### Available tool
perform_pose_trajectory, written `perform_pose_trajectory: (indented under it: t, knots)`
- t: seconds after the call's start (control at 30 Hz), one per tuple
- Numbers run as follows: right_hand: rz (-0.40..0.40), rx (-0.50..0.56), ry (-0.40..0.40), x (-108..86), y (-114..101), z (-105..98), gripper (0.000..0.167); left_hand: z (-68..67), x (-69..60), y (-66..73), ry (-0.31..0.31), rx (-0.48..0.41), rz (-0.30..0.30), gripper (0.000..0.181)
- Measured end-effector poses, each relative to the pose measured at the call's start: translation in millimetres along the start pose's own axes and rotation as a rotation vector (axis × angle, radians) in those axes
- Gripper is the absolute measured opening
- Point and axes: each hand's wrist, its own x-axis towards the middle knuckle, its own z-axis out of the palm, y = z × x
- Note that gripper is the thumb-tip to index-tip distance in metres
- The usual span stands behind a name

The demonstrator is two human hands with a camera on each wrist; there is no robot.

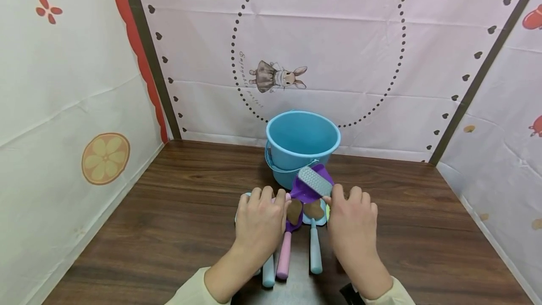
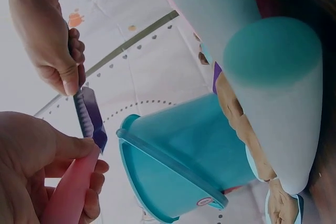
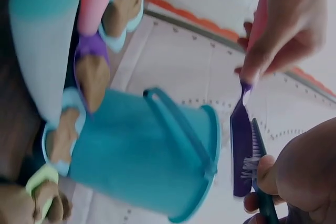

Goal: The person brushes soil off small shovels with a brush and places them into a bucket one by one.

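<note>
My left hand [image 1: 261, 222] grips the pink handle [image 2: 73, 190] of a purple shovel [image 1: 306, 192], whose blade is up in front of the blue bucket [image 1: 302, 140]. In my right hand [image 1: 353, 225] is a brush [image 1: 315, 181], pinched between thumb and fingers. Its bristles [image 3: 251, 163] face the purple blade [image 3: 241, 150] in the right wrist view, close against it; whether they touch I cannot tell. The blade's inner face looks bare of brown material.
Below the hands lie a pink-handled shovel [image 1: 284, 253], a shovel with a light blue handle [image 1: 315, 251] and another light blue handle [image 1: 268, 272]. Brown material [image 1: 314, 210] sits on the shovels' blades. Printed cloth walls [image 1: 211, 36] surround the wooden table [image 1: 190, 192].
</note>
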Motion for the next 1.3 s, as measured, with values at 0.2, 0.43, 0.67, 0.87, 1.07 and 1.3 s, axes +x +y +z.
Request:
perform_pose_trajectory:
  t: [0.2,0.43,0.67,0.87,1.07,1.3]
  knots:
    - [0.088,0.027,0.024,9.9,23.7,-3.5,0.031,-1.0,0.9,1.2,-0.012,0.002,-0.002,0.022]
    - [0.013,0.057,0.028,4.6,10.1,-13.3,0.032,-1.2,2.7,0.4,-0.021,0.018,-0.011,0.020]
    - [-0.088,0.019,-0.050,-8.9,-18.3,-8.5,0.030,-2.6,1.1,-0.4,-0.035,0.012,-0.014,0.019]
    - [-0.017,0.021,-0.019,-0.7,-1.7,-2.4,0.030,-1.5,1.9,-1.4,-0.010,0.001,-0.005,0.021]
    - [0.069,0.039,0.044,11.2,23.5,-2.1,0.030,0.2,1.8,-4.7,-0.013,0.001,0.000,0.021]
    - [0.010,0.072,0.031,6.4,10.5,-10.3,0.032,2.9,2.7,-7.8,-0.017,-0.012,-0.011,0.021]
